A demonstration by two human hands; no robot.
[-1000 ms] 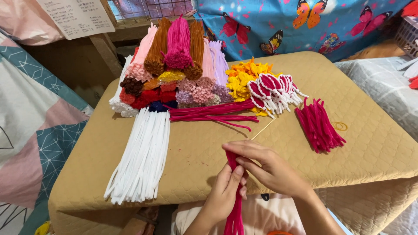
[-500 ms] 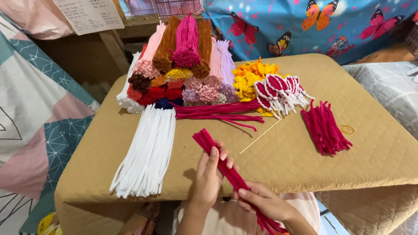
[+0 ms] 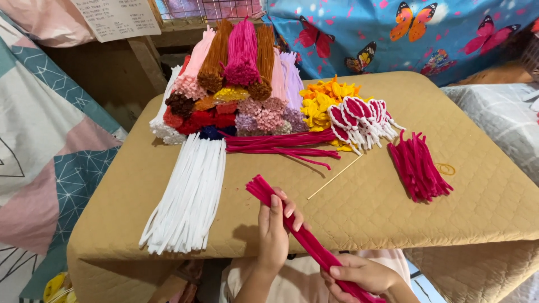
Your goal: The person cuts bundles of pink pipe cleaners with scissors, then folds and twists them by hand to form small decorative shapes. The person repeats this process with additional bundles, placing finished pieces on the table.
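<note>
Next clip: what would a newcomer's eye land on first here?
First, the magenta pipe-cleaner bundle held slantwise at the near table edge, the left hand near its upper end and the right hand lower down. Behind it, a many-coloured heap of pipe cleaners fills the far left of the tan quilted table, with a fan of white ones in front and yellow petals beside it.

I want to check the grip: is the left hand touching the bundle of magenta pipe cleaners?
Touching. The head view shows the left hand with fingers wrapped around the bundle of magenta pipe cleaners, no gap; the right hand grips its lower end.
</note>
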